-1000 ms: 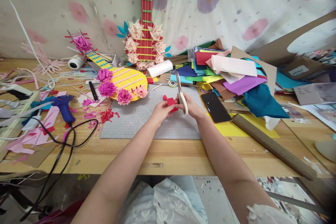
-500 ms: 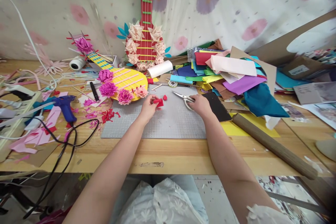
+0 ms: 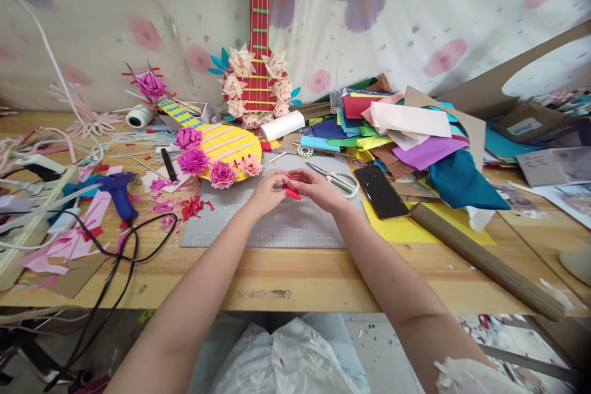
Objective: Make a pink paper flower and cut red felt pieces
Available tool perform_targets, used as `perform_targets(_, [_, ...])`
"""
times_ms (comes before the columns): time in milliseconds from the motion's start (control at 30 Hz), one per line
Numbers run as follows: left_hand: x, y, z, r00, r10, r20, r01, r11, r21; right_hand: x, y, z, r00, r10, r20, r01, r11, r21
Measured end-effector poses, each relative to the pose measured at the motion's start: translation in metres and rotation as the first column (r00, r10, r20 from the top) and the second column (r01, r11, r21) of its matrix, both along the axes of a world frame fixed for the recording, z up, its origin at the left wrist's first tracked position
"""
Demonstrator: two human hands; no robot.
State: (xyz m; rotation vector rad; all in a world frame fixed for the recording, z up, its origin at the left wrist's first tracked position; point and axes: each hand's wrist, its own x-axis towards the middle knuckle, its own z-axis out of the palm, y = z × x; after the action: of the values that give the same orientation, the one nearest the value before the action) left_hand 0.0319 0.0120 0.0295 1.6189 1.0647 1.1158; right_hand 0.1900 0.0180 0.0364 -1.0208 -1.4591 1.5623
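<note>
A small piece of red paper (image 3: 292, 192) is pinched between the fingertips of my left hand (image 3: 268, 192) and my right hand (image 3: 319, 189), which meet over the middle of the grey cutting mat (image 3: 286, 231). My fingers cover part of the paper, so its exact shape is hidden. Just beyond my right hand, a pair of scissors (image 3: 342, 183) lies on the mat with its blades pointing up and left. Several red paper scraps (image 3: 192, 207) are strewn to the left of my left hand.
Paper-flowered yellow (image 3: 231, 141) and red (image 3: 258, 89) model instruments stand behind the mat. On the left are a blue glue gun (image 3: 117, 194) and black cable (image 3: 133, 252). A phone (image 3: 382, 192), brown roll (image 3: 480, 258) and colored paper pile (image 3: 410, 120) occupy the right.
My right hand has let go of the scissors, which now lie on the mat, and has moved left to the red paper. The small loose red piece on the mat is no longer visible.
</note>
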Motion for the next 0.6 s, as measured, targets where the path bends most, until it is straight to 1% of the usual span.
perform_targets(100, [0.001, 0.002, -0.002, 0.998, 0.027, 0.053, -0.028, 0.999, 0.015, 0.000, 0.006, -0.001, 0.996, -0.030, -0.078, 0.029, 1.000, -0.007])
perform_targets(167, [0.002, 0.003, -0.002, 0.988, 0.056, 0.144, -0.058, 0.998, 0.006, 0.003, 0.008, 0.000, 0.993, -0.038, -0.108, 0.038, 0.999, -0.005])
perform_targets(200, [0.003, 0.003, -0.001, 0.977, 0.076, 0.199, -0.074, 0.997, -0.019, 0.003, 0.009, 0.001, 0.993, -0.047, -0.113, 0.047, 0.999, -0.003])
perform_targets(267, [0.005, 0.003, 0.003, 0.945, 0.117, 0.305, -0.081, 0.988, -0.129, 0.004, 0.009, 0.004, 0.992, -0.086, -0.091, 0.089, 0.996, 0.024])
perform_targets(300, [0.005, 0.003, 0.006, 0.926, 0.133, 0.353, -0.063, 0.977, -0.203, 0.003, 0.008, 0.005, 0.991, -0.114, -0.070, 0.117, 0.992, 0.051])
perform_targets(367, [0.006, 0.003, 0.010, 0.886, 0.150, 0.439, 0.013, 0.938, -0.346, 0.003, 0.008, 0.008, 0.989, -0.147, -0.028, 0.149, 0.982, 0.113])
perform_targets(433, [0.006, 0.001, 0.012, 0.869, 0.142, 0.475, 0.093, 0.894, -0.438, 0.002, 0.007, 0.010, 0.994, -0.104, 0.017, 0.100, 0.983, 0.155])
perform_targets(467, [0.007, -0.001, 0.012, 0.883, 0.130, 0.452, 0.108, 0.880, -0.463, 0.002, 0.006, 0.011, 0.998, -0.048, 0.042, 0.041, 0.986, 0.161])
perform_targets(533, [0.007, -0.004, 0.010, 0.935, 0.113, 0.336, 0.072, 0.867, -0.493, 0.002, 0.006, 0.012, 0.992, 0.085, 0.094, -0.100, 0.982, 0.157])
perform_targets(600, [0.005, -0.009, 0.007, 0.962, 0.122, 0.243, 0.021, 0.859, -0.512, 0.003, 0.007, 0.012, 0.976, 0.165, 0.142, -0.186, 0.970, 0.153])
